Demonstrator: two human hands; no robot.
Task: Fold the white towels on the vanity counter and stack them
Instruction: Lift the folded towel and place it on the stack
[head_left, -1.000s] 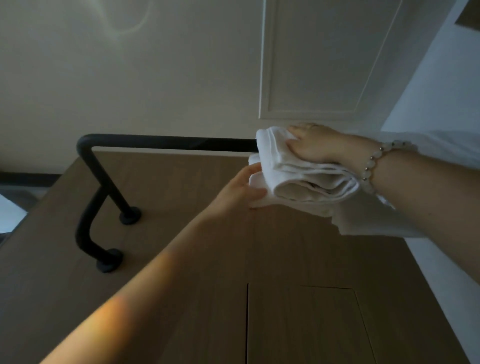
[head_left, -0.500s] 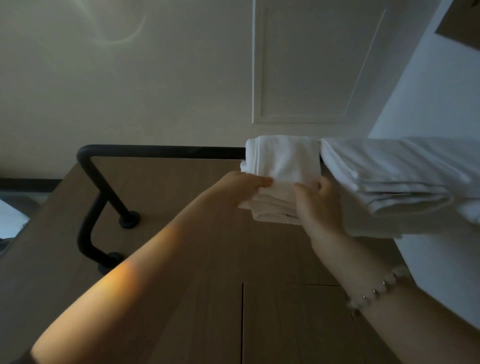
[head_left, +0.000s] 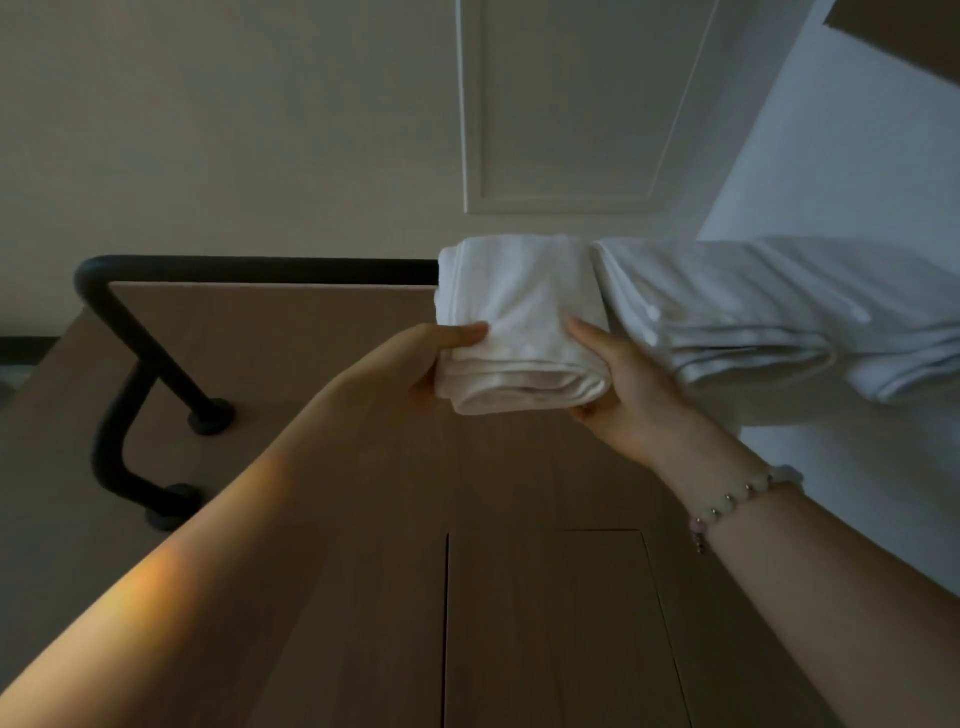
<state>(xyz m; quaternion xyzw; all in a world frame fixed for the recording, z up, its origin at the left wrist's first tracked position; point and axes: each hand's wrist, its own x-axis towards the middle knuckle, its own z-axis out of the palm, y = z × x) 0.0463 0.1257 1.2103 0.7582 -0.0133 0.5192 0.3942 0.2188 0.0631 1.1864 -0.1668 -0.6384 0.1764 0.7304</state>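
My two forearms are reaching out over the wooden surface (head_left: 291, 332), the left one catching a patch of warm light near the elbow. A beaded bracelet (head_left: 737, 501) is sitting on my right wrist. Beneath my arms a rectangular panel (head_left: 550, 623) is showing as thin seams in the wood.

Further out, I am holding the small folded towel (head_left: 519, 322) between both hands. My left hand (head_left: 426, 358) is gripping its left edge, thumb lying on top and the fingers curling underneath. My right hand (head_left: 623, 395) is gripping the right edge the same way, thumb on top, palm cupping the side and the underside. The rolled fold of the towel is facing me, with its layers showing at the near end. I cannot tell whether its far end is resting on anything.

Just beside it on the right, a pile of larger folded towels (head_left: 737, 322) is lying with its edges touching or almost touching the small one.

Beyond my left hand, a black metal rail (head_left: 260, 267) is running along the far edge of the surface and bending down to two round feet on the left. Behind everything, a pale wall with a framed panel (head_left: 566, 104) is rising.
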